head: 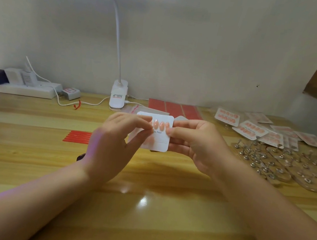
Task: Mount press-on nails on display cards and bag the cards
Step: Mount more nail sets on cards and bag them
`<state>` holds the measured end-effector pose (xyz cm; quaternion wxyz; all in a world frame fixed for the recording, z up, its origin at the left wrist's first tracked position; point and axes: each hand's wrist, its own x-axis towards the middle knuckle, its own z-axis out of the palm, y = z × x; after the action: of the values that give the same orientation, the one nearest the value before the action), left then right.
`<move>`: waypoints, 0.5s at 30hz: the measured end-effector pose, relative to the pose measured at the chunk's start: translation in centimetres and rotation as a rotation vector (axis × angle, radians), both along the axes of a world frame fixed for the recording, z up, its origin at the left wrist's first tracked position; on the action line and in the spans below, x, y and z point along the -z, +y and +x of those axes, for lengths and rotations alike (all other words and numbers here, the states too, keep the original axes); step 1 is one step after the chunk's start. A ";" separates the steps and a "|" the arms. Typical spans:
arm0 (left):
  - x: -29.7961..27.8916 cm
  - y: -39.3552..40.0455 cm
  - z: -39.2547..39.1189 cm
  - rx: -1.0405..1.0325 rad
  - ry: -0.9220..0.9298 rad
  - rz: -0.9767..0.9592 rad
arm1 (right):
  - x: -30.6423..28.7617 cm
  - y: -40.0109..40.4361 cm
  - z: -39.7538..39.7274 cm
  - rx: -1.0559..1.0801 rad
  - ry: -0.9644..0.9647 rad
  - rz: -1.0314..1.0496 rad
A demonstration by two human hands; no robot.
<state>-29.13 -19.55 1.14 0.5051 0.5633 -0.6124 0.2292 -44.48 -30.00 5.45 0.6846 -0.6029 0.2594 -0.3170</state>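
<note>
Display card (158, 138) held upright above table (141, 209), long axis vertical. Right hand (195, 143) grips card's right edge; left hand (120, 134) pinches pink nails (160, 124) row near card's top-left.

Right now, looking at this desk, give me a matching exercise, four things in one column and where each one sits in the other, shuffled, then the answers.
Things:
1. display card
2. power strip
3. bagged cards
4. red strips

Places:
A. piled at the table's far right
B. on the table, left of the left hand
C. held up between both hands, right hand included
D. far left, against the wall

Pairs: 1-C, 2-D, 3-A, 4-B
</note>
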 end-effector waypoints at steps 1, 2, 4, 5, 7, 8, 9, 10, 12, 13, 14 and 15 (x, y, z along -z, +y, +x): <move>0.0 0.0 -0.1 -0.016 -0.029 -0.003 | -0.1 0.1 0.0 -0.003 0.009 -0.023; -0.1 0.0 -0.2 -0.023 -0.048 -0.005 | -0.1 0.2 0.0 -0.003 0.017 -0.045; -0.1 0.0 -0.3 -0.017 -0.074 -0.015 | -0.2 0.3 0.1 0.013 0.024 -0.067; -0.1 0.0 -0.4 -0.014 -0.086 -0.019 | -0.3 0.4 0.1 0.023 0.021 -0.067; 0.0 0.0 -0.5 -0.016 -0.101 -0.018 | -0.3 0.5 0.0 0.039 0.017 -0.060; -0.1 0.1 -0.5 -0.016 -0.102 -0.016 | -0.4 0.6 0.0 0.044 0.017 -0.058; -0.1 0.1 -0.5 -0.010 -0.101 -0.015 | -0.4 0.6 0.0 0.046 0.018 -0.057; -0.1 0.2 -0.5 -0.002 -0.099 -0.013 | -0.5 0.7 0.0 0.046 0.016 -0.056; -0.2 0.2 -0.6 0.011 -0.104 -0.011 | -0.6 0.8 -0.1 0.045 0.002 -0.049; -0.2 0.2 -0.7 0.014 -0.109 -0.009 | -0.7 0.8 -0.1 0.046 -0.005 -0.046; -0.3 0.3 -0.7 0.015 -0.111 -0.007 | -0.8 0.8 -0.1 0.047 -0.011 -0.044; -0.3 0.3 -0.8 0.016 -0.113 -0.005 | -0.8 0.8 -0.1 0.047 -0.014 -0.042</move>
<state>-29.90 -19.26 1.43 0.4727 0.5435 -0.6438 0.2582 -44.62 -29.20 6.28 0.6660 -0.6088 0.2620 -0.3424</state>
